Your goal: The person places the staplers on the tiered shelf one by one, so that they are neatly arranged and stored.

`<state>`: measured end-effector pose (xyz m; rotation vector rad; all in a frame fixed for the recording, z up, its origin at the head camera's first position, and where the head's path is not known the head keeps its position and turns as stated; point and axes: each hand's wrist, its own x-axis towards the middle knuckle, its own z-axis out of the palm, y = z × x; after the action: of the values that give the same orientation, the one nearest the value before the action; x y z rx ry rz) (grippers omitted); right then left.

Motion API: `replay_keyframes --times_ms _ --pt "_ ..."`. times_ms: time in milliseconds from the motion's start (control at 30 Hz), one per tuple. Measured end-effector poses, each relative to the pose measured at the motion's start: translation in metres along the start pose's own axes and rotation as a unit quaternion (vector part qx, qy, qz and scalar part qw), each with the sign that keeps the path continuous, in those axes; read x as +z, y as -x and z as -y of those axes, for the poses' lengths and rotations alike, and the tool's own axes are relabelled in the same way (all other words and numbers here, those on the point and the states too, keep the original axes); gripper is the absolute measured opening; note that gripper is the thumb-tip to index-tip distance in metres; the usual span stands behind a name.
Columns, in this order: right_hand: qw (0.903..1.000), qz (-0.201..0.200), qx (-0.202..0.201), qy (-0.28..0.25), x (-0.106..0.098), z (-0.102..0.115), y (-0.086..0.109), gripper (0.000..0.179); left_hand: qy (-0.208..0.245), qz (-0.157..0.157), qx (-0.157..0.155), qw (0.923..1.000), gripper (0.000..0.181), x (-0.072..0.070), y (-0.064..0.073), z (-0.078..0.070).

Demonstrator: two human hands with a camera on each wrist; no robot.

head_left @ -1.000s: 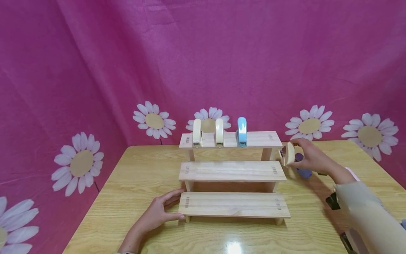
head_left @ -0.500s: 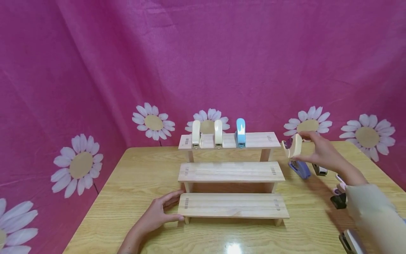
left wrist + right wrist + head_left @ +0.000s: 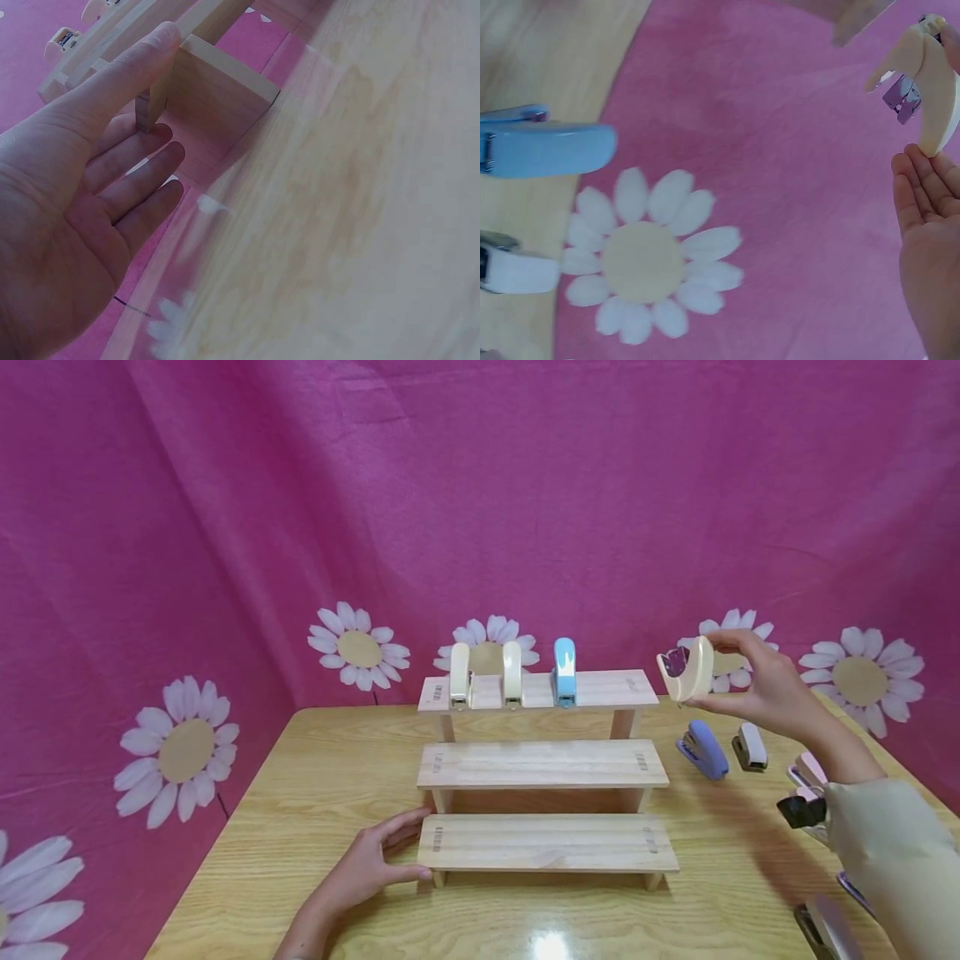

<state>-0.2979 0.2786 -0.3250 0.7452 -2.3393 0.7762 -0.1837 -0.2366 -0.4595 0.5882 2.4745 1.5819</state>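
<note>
My right hand [image 3: 776, 685] holds a cream stapler [image 3: 702, 670] in the air between thumb and fingers, past the right end of the stand. Its arms are spread, with a purple part [image 3: 676, 662] showing inside. In the right wrist view the fingertips meet the lower end of the cream stapler [image 3: 934, 90]. My left hand [image 3: 367, 864] grips the left end of the lowest step of a three-tier wooden stand [image 3: 543, 764], thumb at its front edge, index finger behind. Two cream staplers [image 3: 460, 677] and a light blue stapler [image 3: 565, 673] stand upright on the top tier.
On the table right of the stand lie a periwinkle stapler [image 3: 703, 750], a white stapler [image 3: 751, 747], a pink one [image 3: 808, 772], a black piece [image 3: 804, 812] and a grey stapler [image 3: 828, 928]. A magenta cloth [image 3: 480, 510] with daisies hangs behind the table [image 3: 337, 760].
My right hand has lifted the cream stapler upward and slightly right, uncovering the periwinkle and white staplers on the table. My left hand stays at the stand's lowest step.
</note>
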Motion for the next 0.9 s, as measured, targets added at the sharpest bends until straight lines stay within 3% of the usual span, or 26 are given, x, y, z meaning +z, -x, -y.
replay_keyframes --times_ms 467,633,900 --pt "0.9953 0.047 -0.076 0.037 0.008 0.037 -0.034 0.084 -0.004 -0.002 0.002 1.0000 0.079 0.000 0.000 0.000" --pt "0.9931 0.076 -0.060 0.066 0.015 0.045 -0.042 0.081 -0.004 -0.002 0.010 0.9999 0.078 0.000 -0.001 0.001" --pt "0.9899 0.131 -0.036 0.043 0.020 0.054 -0.050 0.076 0.000 0.000 0.007 1.0000 0.078 0.000 -0.001 0.000"
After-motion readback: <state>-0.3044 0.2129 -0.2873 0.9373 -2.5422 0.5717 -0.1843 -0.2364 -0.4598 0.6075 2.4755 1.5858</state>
